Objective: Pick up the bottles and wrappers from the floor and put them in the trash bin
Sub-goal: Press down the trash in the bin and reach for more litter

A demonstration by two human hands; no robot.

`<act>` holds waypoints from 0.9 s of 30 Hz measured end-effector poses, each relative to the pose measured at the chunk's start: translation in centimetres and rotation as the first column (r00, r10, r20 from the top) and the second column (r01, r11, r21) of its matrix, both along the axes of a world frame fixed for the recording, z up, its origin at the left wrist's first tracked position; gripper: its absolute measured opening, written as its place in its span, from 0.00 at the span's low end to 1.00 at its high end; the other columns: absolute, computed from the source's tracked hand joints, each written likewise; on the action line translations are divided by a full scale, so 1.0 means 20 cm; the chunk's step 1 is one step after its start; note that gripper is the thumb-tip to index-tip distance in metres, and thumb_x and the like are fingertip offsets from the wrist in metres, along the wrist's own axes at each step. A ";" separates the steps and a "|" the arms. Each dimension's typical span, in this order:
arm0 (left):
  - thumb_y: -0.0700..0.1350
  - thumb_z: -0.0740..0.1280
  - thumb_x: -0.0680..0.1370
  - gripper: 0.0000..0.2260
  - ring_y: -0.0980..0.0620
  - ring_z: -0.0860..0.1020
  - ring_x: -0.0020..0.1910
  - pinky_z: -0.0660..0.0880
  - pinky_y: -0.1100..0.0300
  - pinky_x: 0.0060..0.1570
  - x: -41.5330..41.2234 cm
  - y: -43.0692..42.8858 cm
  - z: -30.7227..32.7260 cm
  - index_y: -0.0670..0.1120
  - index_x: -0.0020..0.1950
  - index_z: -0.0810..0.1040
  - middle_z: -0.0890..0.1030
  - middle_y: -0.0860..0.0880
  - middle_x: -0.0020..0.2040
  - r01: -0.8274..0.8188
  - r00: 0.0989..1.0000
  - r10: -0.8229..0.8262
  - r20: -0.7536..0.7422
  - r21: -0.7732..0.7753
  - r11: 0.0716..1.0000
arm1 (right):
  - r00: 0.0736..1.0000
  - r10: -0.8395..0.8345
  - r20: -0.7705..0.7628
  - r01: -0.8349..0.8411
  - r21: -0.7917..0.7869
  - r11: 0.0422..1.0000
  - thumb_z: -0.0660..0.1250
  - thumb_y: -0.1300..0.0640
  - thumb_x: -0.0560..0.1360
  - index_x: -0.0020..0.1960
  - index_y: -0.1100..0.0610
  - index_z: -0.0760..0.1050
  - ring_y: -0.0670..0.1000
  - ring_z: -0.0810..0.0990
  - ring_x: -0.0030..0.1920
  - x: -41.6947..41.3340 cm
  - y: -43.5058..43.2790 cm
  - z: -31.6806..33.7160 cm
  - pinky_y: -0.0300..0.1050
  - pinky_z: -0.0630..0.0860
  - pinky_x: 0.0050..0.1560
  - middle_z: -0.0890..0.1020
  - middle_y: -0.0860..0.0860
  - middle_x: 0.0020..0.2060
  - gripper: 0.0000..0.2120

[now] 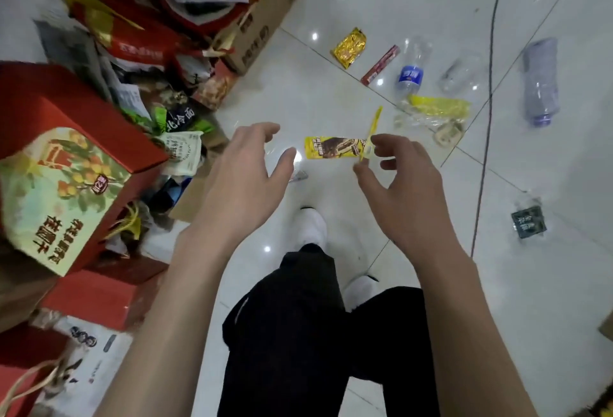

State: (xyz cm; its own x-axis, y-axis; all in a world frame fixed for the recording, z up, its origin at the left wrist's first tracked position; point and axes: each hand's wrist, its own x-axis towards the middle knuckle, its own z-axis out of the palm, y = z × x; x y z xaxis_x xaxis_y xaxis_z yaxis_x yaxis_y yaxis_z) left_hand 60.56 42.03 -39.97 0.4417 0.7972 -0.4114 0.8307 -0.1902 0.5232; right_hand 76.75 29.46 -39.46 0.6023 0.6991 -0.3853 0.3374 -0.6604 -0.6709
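Left of the brown-and-yellow wrapper point(335, 148), a heap of red boxes point(59, 108) and spilled packets; no bin made out for certain among them. Beyond the wrapper and to its right, three bottles on their sides: a crushed bottle point(540, 81) farthest right, cap end toward the camera; a bare clear bottle point(461, 75); a blue-labelled bottle point(411, 75) nearest, long axis running away from the camera. Just right of the wrapper, a clear bag point(434, 111) with a yellow top; beyond the wrapper, a gold packet point(350, 47); well to its right and nearer the feet, a dark packet point(528, 225).

Above the wrapper's left end, left hand point(242, 181) spread wide, fingers gently bent, holding nothing. Over its right end, right hand point(408, 191), thumb and forefinger seemingly pinching a thin yellow strip point(374, 121), long axis steep, upper tip leaning away and rightward. Wrapper itself flat on the tiles, long axis left to right across the view.

Probably gathering small litter before a carry. Keep the pinch firm against fluttering. Slide the free fingertips under the wrapper's left edge rather than pressing flat on slick tile. Take bottles by the neck.
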 end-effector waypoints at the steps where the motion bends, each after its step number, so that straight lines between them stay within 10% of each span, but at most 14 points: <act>1: 0.57 0.62 0.81 0.20 0.53 0.75 0.61 0.74 0.50 0.61 0.00 0.01 -0.16 0.52 0.72 0.69 0.74 0.53 0.65 -0.009 1.000 0.009 -0.001 -0.004 1.000 | 1.000 0.003 -0.002 -0.003 -0.009 1.000 0.69 0.51 0.78 0.67 0.49 0.73 0.49 0.77 0.57 0.00 0.02 -0.15 0.48 0.75 0.60 0.76 0.46 0.58 0.18; 13: 0.54 0.65 0.80 0.23 0.47 0.73 0.65 0.69 0.50 0.65 -0.01 0.03 -1.76 0.49 0.73 0.68 0.72 0.49 0.69 -0.041 0.992 0.036 -0.121 -0.033 0.999 | 0.997 0.067 0.048 -0.064 -0.054 0.996 0.70 0.51 0.76 0.66 0.52 0.74 0.53 0.78 0.58 0.00 0.25 -1.66 0.56 0.75 0.62 0.77 0.51 0.58 0.19; 27: 0.56 0.73 0.73 0.18 0.44 0.71 0.56 0.67 0.54 0.56 0.04 -0.05 -2.20 0.49 0.58 0.77 0.72 0.47 0.58 -0.067 0.981 0.081 -0.177 0.079 0.995 | 0.976 0.179 0.122 -0.168 -0.098 0.981 0.71 0.55 0.73 0.66 0.54 0.76 0.55 0.75 0.61 0.00 0.38 -2.10 0.43 0.68 0.59 0.75 0.54 0.60 0.21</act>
